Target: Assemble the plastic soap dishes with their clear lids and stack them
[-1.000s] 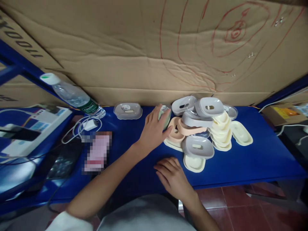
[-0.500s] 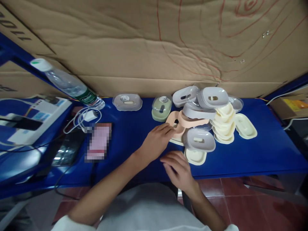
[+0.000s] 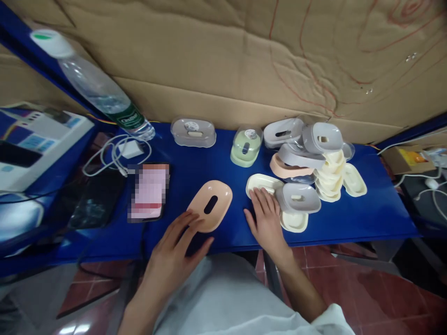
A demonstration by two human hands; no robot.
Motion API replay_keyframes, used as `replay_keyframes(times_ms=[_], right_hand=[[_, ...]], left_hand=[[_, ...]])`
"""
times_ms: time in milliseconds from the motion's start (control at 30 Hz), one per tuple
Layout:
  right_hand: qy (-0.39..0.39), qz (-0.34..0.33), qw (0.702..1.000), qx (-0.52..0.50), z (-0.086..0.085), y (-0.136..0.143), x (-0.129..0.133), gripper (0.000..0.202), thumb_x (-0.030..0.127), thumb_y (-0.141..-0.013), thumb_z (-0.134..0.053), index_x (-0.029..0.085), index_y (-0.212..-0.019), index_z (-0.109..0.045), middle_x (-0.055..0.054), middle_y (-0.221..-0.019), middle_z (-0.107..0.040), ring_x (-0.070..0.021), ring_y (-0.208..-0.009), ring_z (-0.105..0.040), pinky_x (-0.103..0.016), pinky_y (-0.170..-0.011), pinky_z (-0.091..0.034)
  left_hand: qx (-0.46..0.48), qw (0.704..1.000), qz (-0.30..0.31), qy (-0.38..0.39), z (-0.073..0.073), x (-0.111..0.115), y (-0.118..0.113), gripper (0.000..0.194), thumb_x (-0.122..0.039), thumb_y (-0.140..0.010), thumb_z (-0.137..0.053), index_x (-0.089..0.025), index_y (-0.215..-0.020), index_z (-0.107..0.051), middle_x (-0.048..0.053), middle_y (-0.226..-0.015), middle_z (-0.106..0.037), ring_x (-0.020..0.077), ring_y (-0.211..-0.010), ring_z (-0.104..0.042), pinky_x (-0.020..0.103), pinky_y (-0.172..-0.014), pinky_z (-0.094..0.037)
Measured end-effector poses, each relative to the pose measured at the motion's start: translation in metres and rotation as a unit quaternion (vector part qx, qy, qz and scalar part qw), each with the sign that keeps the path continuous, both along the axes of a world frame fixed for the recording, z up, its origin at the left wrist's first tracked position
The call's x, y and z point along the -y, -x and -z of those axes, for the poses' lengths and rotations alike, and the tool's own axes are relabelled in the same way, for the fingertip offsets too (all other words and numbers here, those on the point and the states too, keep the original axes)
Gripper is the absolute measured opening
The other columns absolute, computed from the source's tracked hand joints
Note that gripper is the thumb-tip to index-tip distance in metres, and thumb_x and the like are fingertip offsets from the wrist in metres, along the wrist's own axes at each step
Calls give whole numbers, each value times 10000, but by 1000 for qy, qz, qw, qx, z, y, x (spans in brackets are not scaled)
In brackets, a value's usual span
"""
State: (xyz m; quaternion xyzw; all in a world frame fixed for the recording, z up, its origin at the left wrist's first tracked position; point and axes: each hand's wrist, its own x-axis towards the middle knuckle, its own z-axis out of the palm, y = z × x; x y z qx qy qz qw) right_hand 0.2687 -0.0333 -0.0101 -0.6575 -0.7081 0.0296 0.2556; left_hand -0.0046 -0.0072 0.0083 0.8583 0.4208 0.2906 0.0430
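A peach oval dish [image 3: 219, 197] with a dark slot in its middle lies on the blue table. My left hand [image 3: 174, 242] rests its fingertips on the dish's near-left edge, thumb apart. Farther right, my right hand [image 3: 267, 221] lies with fingers stretched over the near edge of a cream oval dish [image 3: 257, 181]. Just beside that hand is a grey slotted box [image 3: 301, 199], partly on top of another cream dish [image 3: 295, 224]. Behind them, a peach rim piece [image 3: 282, 168] sits under a grey one [image 3: 296, 157].
Several cream dishes [image 3: 328, 184] are stacked at right, near more grey boxes [image 3: 323, 138]. A green box [image 3: 246, 146] and a clear-covered grey box [image 3: 193, 132] stand at the back. Leftward are a phone [image 3: 149, 193], a charger cable [image 3: 115, 160], a bottle [image 3: 108, 100] and a power strip [image 3: 45, 144].
The peach oval dish has come out of the pile and moved left with my left hand. My right hand has moved up onto the cream dish, its fingers now straighter. The camera view has shifted.
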Motion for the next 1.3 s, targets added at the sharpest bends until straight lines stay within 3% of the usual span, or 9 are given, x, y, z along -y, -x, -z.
replay_keyframes(times_ms=[167, 333, 500, 667, 800, 867, 1000, 1133, 1300], right_hand=[[65, -148, 987, 3, -4, 3, -4, 576, 192, -1094, -487, 272, -1656, -390, -59, -1632, -537, -255, -1587, -400, -555, -1308, -365], [38, -261, 961, -84, -10, 7, -7, 598, 91, -1062, -455, 298, -1623, -451, -44, -1591, -582, -231, -1551, -464, -562, -1311, -382], [-109, -121, 976, -141, -14, -10, 1, 538, 65, -1014, -526, 302, -1490, -613, -82, -1399, -712, -266, -1367, -643, -554, -1161, -545], [-87, -81, 990, -73, -12, -27, -10, 438, 198, -1024, -601, 273, -1454, -633, -116, -1412, -702, -300, -1359, -645, -576, -1140, -550], [-62, -86, 994, -27, -16, -35, -18, 357, 297, -1022, -624, 257, -1369, -695, -115, -1388, -717, -306, -1326, -669, -576, -1143, -551], [-131, -59, 990, 18, -24, -49, -8, 319, 322, -994, -663, 285, -1302, -737, -104, -1331, -739, -321, -1293, -688, -601, -1123, -561], [-340, 235, 906, 95, -30, -106, 25, 563, 462, -973, -674, 280, -1503, -625, -185, -1567, -573, -406, -1496, -508, -702, -1229, -381], [-239, 344, 908, 9, -9, -149, 35, 644, 564, -1055, -494, 162, -1551, -572, -237, -1602, -531, -386, -1532, -474, -626, -1230, -403], [-237, 382, 889, -82, 4, -142, 13, 577, 520, -1110, -404, 114, -1439, -650, -183, -1455, -677, -289, -1410, -611, -503, -1203, -464]], left_hand=[[-67, 995, -78, 5, 0, -6, -9, 379, -291, -991, -726, -198, -1352, -656, 194, -1388, -676, 410, -1259, -692, 526, -904, -645], [92, 994, -60, 17, -17, -18, 0, 352, -116, -998, -668, -215, -1335, -647, 127, -1292, -693, 297, -1312, -657, 470, -1117, -562], [106, 994, 15, 33, -10, -24, -20, 358, -132, -1008, -651, -209, -1358, -635, 130, -1340, -673, 292, -1381, -611, 475, -1172, -532], [23, 994, 97, 54, 8, -33, -40, 265, -194, -1048, -586, -209, -1298, -675, 139, -1381, -680, 299, -1415, -600, 520, -1211, -500], [-12, 996, 73, 46, 13, -37, -40, 254, -287, -1015, -674, -194, -1249, -706, 213, -1554, -557, 386, -1487, -525, 600, -1207, -478], [-16, 998, 58, 35, 15, -37, -40, 221, -263, -1006, -683, -187, -1211, -716, 233, -1582, -524, 408, -1506, -500, 608, -1196, -483], [-7, 998, 57, 26, 18, -37, -39, 218, -208, -1010, -662, -187, -1221, -707, 231, -1570, -545, 380, -1515, -499, 561, -1177, -511], [-5, 998, 65, 2, 19, -39, -38, 247, -191, -1003, -669, -187, -1248, -696, 184, -1518, -624, 350, -1462, -566, 510, -1172, -510], [-35, 995, 96, -21, 17, -39, -39, 301, -167, -1006, -652, -211, -1303, -677, 92, -1379, -746, 311, -1383, -639, 479, -1160, -488]])
